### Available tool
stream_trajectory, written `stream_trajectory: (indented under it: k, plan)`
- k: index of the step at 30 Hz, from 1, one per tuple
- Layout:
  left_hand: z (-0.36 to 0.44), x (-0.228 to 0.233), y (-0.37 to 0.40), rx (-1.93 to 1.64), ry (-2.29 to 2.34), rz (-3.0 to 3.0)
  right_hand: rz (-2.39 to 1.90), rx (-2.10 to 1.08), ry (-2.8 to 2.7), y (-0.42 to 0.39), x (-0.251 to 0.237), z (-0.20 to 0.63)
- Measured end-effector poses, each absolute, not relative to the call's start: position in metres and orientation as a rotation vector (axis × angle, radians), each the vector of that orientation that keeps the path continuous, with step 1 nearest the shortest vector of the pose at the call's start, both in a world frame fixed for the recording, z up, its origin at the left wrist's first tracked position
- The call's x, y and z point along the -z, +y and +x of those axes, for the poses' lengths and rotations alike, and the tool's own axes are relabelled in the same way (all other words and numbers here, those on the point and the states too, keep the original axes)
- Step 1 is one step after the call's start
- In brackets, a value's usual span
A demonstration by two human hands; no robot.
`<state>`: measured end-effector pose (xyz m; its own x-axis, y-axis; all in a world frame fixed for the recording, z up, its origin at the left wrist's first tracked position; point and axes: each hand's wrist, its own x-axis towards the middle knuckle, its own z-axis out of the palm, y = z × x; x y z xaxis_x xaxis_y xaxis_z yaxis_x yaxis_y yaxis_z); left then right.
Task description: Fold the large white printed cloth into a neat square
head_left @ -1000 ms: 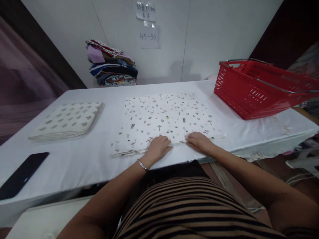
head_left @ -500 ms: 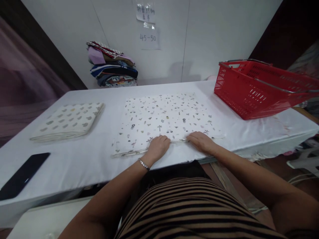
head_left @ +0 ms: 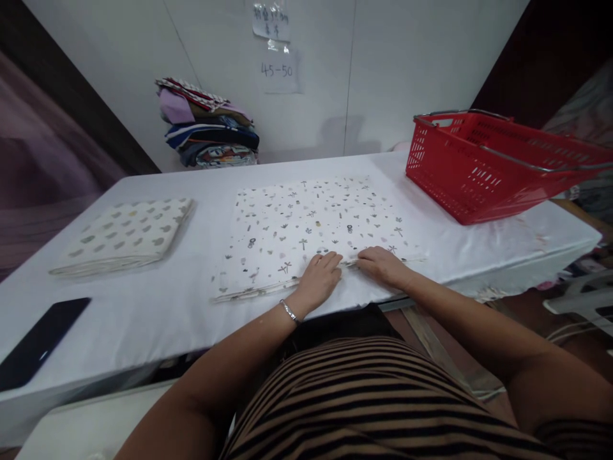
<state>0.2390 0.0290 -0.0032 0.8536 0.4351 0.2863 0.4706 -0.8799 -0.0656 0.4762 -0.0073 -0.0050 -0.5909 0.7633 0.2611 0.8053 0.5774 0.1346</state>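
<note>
Both hands flat, fingers extended, gripping nothing: left hand (head_left: 320,276), right hand (head_left: 382,265) on near hem of printed cloth (head_left: 311,223); cloth spread away beyond fingertips.

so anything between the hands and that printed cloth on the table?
Nothing visible. Both the left hand and the right hand already rest on the near edge of the printed cloth, close together. The folded cloth, phone and red basket sit off to the sides.
</note>
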Motion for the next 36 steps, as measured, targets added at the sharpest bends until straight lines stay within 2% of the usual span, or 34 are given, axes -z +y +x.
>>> stream_trajectory:
  k: [6, 13, 18, 24, 36]
  plan:
    - [0.256, 0.004, 0.037, 0.396, -0.669, -2.896, -1.324, 0.336, -2.590, -0.008, 0.007, 0.474]
    - [0.250, 0.005, 0.029, 0.689, -0.762, -2.933, -1.280, 0.288, -2.553, -0.019, 0.009, 0.470]
    - [0.250, 0.006, 0.027, 0.761, -0.847, -2.988, -1.355, 0.412, -2.499, -0.021, 0.013, 0.466]
    - [0.248, 0.007, 0.025, 0.635, -0.912, -3.022, -1.279, 0.445, -2.533, -0.017, 0.017, 0.472]
    - [0.246, 0.006, 0.022, 0.404, -0.895, -2.830, -1.303, 0.288, -2.592, -0.013, 0.009, 0.477]
